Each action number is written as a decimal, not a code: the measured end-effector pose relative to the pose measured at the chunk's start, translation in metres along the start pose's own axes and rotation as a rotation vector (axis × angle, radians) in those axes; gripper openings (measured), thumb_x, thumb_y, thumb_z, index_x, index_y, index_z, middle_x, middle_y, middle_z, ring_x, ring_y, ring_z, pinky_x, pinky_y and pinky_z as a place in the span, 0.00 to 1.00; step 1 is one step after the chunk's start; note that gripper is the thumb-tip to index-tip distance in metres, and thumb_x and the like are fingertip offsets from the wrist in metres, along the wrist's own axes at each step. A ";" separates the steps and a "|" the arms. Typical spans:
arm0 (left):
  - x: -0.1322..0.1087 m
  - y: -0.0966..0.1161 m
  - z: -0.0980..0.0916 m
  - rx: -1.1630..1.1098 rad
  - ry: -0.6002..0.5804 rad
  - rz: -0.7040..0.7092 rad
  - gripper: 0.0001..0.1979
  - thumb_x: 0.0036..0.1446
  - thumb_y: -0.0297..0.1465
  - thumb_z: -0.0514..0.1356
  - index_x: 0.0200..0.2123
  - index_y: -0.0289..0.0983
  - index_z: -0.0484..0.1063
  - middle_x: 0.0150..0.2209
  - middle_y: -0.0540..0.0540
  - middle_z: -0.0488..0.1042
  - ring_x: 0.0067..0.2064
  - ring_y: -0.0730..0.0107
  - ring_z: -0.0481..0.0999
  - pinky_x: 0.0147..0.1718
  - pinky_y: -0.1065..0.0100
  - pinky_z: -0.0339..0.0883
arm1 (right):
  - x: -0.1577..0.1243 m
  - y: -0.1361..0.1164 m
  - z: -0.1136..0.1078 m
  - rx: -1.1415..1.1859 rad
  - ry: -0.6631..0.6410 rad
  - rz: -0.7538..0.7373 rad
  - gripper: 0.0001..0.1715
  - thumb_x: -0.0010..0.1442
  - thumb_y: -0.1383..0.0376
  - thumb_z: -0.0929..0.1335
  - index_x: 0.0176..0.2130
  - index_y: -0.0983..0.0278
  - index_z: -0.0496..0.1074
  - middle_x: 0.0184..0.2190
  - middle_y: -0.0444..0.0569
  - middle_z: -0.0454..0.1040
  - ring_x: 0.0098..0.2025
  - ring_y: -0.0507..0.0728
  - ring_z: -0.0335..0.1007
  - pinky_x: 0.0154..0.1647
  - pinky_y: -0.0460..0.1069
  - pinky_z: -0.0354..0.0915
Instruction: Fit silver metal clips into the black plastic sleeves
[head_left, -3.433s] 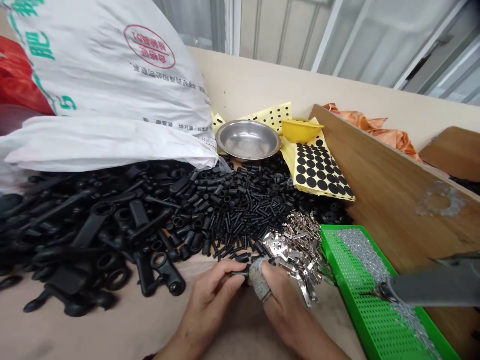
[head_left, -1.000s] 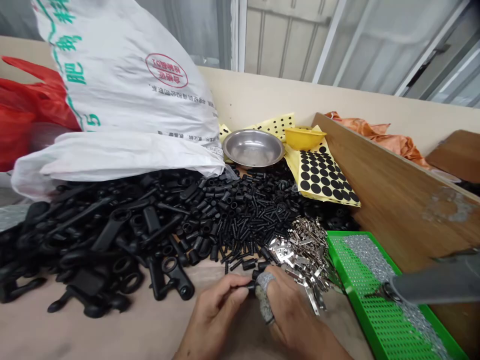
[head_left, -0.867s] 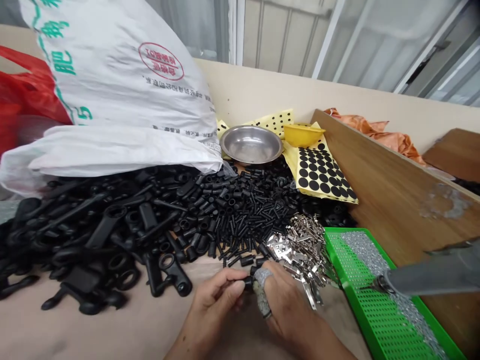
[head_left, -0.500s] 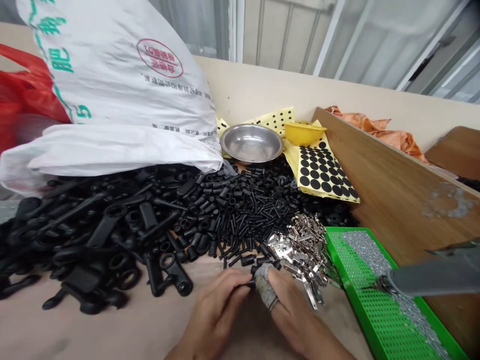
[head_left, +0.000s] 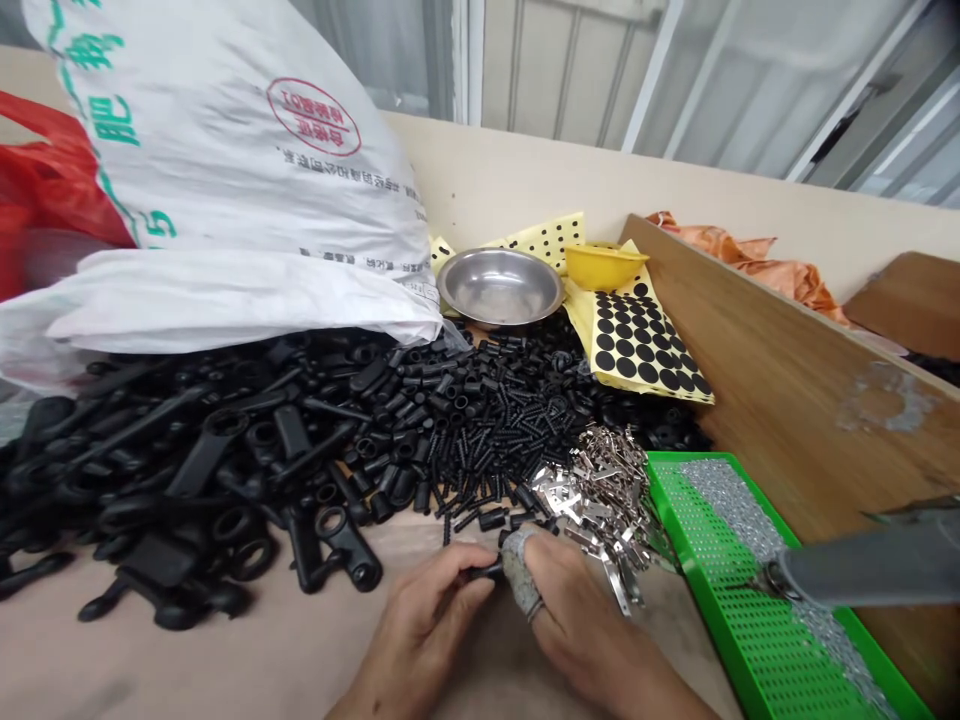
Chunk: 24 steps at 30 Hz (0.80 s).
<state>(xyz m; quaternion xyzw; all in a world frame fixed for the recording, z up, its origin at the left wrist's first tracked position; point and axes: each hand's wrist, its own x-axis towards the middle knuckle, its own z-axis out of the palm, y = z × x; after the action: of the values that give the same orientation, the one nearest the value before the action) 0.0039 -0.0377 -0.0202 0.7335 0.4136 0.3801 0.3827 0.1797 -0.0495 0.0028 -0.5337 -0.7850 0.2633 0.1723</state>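
My left hand (head_left: pixel 427 615) is closed, thumb and forefinger pinching a small black plastic part (head_left: pixel 487 571). Against the other end of that part my right hand (head_left: pixel 574 610) is closed too, with grey tape wrapped round a finger and a ring below it. Most of the part is hidden by the fingers. Just beyond the hands lie black ribbed pins (head_left: pixel 472 465) and short black sleeves (head_left: pixel 405 445). Small metal clips (head_left: pixel 600 500) are heaped beside my right hand. Larger black handle-like pieces (head_left: pixel 202 460) pile up on the left.
A green perforated tray (head_left: pixel 750 640) of small silvery pieces (head_left: pixel 731 505) stands at the right, a grey-handled tool (head_left: pixel 862 562) jutting over it. At the back are a steel bowl (head_left: pixel 501 288), a yellow bowl (head_left: pixel 604 265), dotted sticker sheets (head_left: pixel 649 345) and a white sack (head_left: pixel 247 180). A wooden board (head_left: pixel 765 370) borders the right.
Both hands stay together at nearly the same spot, with a slight turn of the fingers around the black part. The whole view has shifted slightly; the piles look unchanged.
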 end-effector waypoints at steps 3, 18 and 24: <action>-0.001 -0.010 -0.008 0.143 0.029 -0.035 0.06 0.57 0.30 0.56 0.37 0.41 0.72 0.30 0.50 0.78 0.30 0.68 0.76 0.30 0.72 0.69 | 0.005 0.002 -0.005 -0.049 0.028 -0.059 0.17 0.47 0.79 0.57 0.33 0.62 0.62 0.37 0.49 0.68 0.42 0.57 0.64 0.43 0.49 0.60; 0.004 -0.021 -0.023 0.285 0.062 0.025 0.08 0.59 0.25 0.51 0.37 0.39 0.68 0.34 0.47 0.76 0.35 0.68 0.76 0.35 0.71 0.69 | 0.059 -0.007 0.005 -0.515 -0.011 -0.271 0.12 0.48 0.79 0.63 0.30 0.64 0.65 0.34 0.50 0.65 0.39 0.59 0.56 0.36 0.52 0.57; -0.002 -0.021 -0.021 0.348 -0.020 0.045 0.09 0.55 0.23 0.53 0.39 0.38 0.68 0.35 0.45 0.75 0.36 0.65 0.76 0.36 0.68 0.71 | 0.076 -0.016 0.011 -0.645 -0.028 -0.429 0.04 0.55 0.73 0.65 0.30 0.66 0.69 0.31 0.51 0.66 0.37 0.60 0.57 0.39 0.56 0.57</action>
<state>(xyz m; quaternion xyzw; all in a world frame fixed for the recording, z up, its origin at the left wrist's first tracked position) -0.0220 -0.0266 -0.0308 0.8015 0.4527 0.3039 0.2455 0.1334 0.0133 0.0029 -0.3804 -0.9236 -0.0320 0.0359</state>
